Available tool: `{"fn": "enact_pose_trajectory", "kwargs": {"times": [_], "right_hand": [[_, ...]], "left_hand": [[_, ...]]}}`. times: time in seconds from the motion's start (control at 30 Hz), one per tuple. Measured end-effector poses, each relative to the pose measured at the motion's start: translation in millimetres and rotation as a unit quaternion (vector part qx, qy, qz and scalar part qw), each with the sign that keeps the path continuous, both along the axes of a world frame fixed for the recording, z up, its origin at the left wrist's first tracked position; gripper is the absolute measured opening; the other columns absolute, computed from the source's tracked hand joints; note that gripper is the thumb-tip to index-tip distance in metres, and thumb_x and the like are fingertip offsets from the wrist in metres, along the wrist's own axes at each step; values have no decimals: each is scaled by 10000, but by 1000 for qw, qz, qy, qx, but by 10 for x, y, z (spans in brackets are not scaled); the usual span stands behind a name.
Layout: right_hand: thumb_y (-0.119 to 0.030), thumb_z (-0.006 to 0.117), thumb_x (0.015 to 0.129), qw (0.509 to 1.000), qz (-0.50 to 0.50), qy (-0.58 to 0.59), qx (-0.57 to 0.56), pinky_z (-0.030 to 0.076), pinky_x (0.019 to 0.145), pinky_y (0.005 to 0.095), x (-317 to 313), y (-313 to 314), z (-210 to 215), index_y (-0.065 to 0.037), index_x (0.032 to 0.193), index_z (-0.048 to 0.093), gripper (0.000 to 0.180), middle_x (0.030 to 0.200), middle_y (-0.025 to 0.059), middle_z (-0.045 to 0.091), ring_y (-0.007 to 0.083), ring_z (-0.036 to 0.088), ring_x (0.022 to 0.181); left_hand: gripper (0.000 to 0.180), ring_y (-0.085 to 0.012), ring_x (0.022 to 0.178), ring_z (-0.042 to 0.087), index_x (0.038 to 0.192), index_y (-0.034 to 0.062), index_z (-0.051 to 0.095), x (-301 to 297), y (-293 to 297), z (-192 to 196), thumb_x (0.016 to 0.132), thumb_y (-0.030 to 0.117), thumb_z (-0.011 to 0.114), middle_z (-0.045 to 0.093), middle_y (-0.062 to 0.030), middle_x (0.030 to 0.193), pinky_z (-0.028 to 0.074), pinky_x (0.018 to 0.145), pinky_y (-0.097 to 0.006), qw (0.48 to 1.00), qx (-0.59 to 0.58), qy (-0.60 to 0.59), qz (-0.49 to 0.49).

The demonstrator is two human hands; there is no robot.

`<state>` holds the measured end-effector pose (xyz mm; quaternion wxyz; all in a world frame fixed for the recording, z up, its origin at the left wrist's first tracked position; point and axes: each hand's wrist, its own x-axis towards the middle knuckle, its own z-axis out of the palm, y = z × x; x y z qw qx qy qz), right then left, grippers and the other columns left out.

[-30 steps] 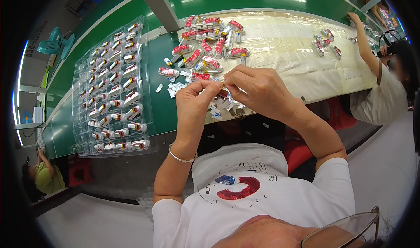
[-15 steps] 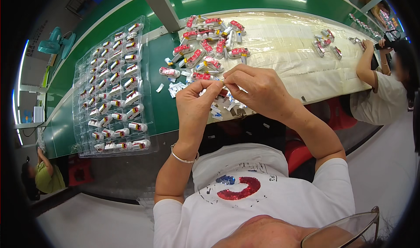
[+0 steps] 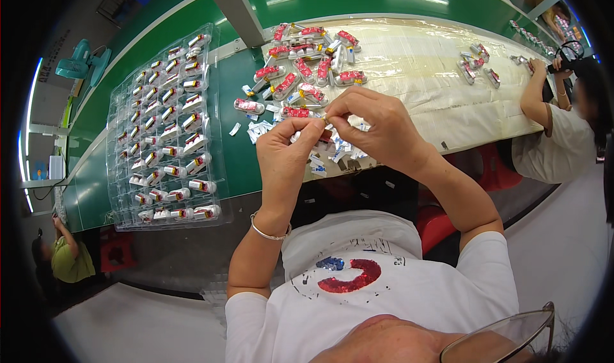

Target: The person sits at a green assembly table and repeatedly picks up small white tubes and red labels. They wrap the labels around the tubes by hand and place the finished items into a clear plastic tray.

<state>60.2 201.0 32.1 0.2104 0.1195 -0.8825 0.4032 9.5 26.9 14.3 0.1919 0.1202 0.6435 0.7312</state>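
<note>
L hand (image 3: 288,152) grasps wht unit (image 3: 295,136), mostly hidden; R hand (image 3: 377,129) pinches tiny yellowish bit (image 3: 324,119) by L thumb, can't ID. Step looks like fine fingertip work on unit; next move prob needs steady L hold. Beyond: wht slips (image 3: 259,131), red/wht pile (image 3: 286,86), clear tray (image 3: 212,101) off L.

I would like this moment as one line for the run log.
left hand: holds partly hidden piece; right hand: pinches it; things: red-and-white units piled ahead, white scraps near; rest: clear tray holding units, left
</note>
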Motion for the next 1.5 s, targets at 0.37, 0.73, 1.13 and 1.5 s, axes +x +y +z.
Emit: {"fn": "enact_pose_trajectory", "kwargs": {"times": [0.37, 0.73, 1.13, 1.5], "right_hand": [[31, 680, 785, 993, 17, -37, -111, 549, 733, 266, 2, -42, 94, 13, 894, 689, 111, 924, 87, 666, 163, 665, 830], [13, 660, 774, 987, 1, 9, -160, 531, 651, 277, -18, -102, 2, 34, 832, 642, 65, 838, 112, 653, 191, 655, 705], [61, 637, 781, 990, 10, -35, -137, 559, 763, 258, -16, -45, 40, 26, 871, 657, 98, 907, 92, 653, 150, 668, 828], [47, 662, 780, 993, -8, 29, -115, 550, 730, 267, -34, -83, 44, 19, 887, 643, 112, 905, 95, 646, 164, 665, 807]], "left_hand": [[111, -79, 716, 637, 900, -39, 705, 120, 31, 48, 880, 68, 681, 698, -60, 800, 504, 675, -211, 995, -1, 95, 43], [95, -76, 712, 630, 885, -38, 700, 136, 41, 55, 882, 53, 673, 685, -55, 809, 497, 671, -209, 993, -7, 107, 54], [80, -75, 712, 628, 894, -36, 699, 136, 61, 65, 872, 38, 680, 684, -54, 806, 494, 662, -208, 987, -29, 147, 62], [72, -70, 715, 629, 885, -31, 697, 101, 73, 42, 869, 37, 679, 687, -45, 789, 493, 648, -208, 984, -23, 161, 76]]}}
